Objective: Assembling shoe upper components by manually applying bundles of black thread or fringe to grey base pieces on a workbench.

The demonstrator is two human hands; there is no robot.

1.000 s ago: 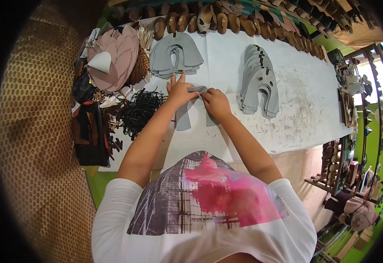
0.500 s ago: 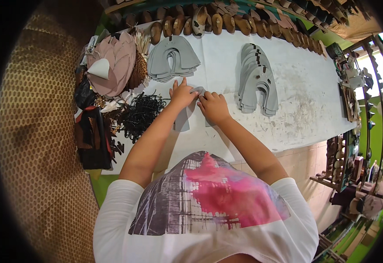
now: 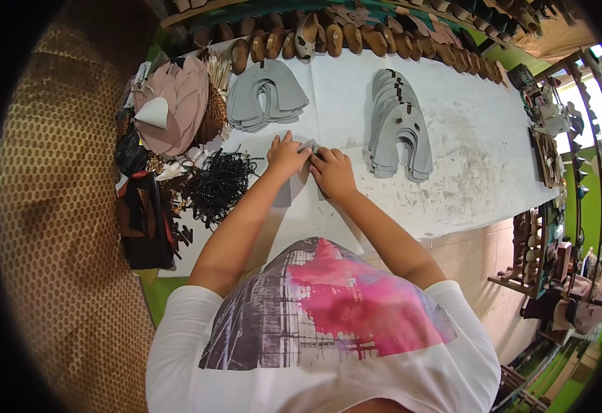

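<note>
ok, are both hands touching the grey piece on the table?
Touching. The head view shows the left hand and right hand pressed onto the small grey piece, its corner showing between the fingertips.

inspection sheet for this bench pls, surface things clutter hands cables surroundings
surface: white worktable, scuffed and stained toward the right
job's things: small grey cut piece under both hands; two stacks of grey cut pieces
clutter: pink pieces, black bead pile, dark bag
hands: left hand and right hand pressing the piece
cables: nothing seen
surroundings: row of brown shoe lasts, rack at right
</note>
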